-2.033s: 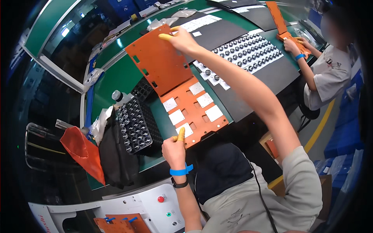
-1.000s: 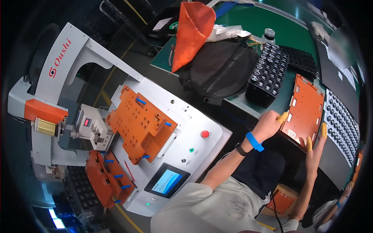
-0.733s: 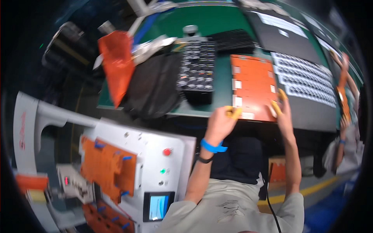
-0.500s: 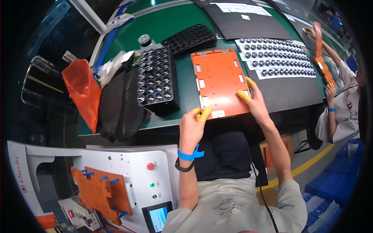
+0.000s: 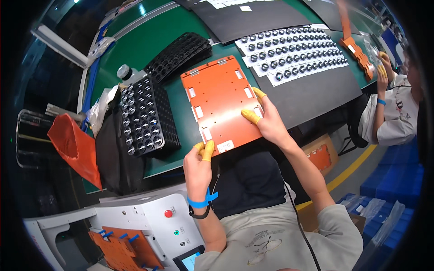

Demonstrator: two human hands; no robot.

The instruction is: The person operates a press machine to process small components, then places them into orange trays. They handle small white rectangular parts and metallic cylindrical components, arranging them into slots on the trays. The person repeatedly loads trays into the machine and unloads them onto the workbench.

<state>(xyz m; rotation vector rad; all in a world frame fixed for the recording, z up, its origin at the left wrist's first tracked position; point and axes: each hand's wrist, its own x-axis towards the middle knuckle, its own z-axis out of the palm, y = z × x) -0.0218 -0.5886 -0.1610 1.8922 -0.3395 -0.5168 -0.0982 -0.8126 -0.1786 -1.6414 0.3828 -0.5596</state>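
Observation:
Between my two hands is a flat orange fixture plate [image 5: 221,101] with white pads along its sides and small hinges at its far edge. My left hand [image 5: 199,162], in yellow finger cots, pinches its near left corner. On the right edge, my right hand [image 5: 266,117] grips it with the thumb on top and fingers beneath. Left of the plate stands a black tray [image 5: 144,115] holding rows of shiny, clear-topped round parts. White strips carrying rows of black round parts [image 5: 294,52] lie to the right on a black mat [image 5: 307,95].
Stacked black trays [image 5: 178,56] sit behind. An orange bag [image 5: 74,147] and a black bag [image 5: 120,158] hang at the table's left. A white machine [image 5: 153,212] with a red button stands at lower left. A co-worker [image 5: 389,108] handles an orange piece [image 5: 359,56] at right.
My view has turned, so the table appears shifted left and tilted. Both my hands keep hold of the plate. The co-worker's far hand has come down closer to the other hand.

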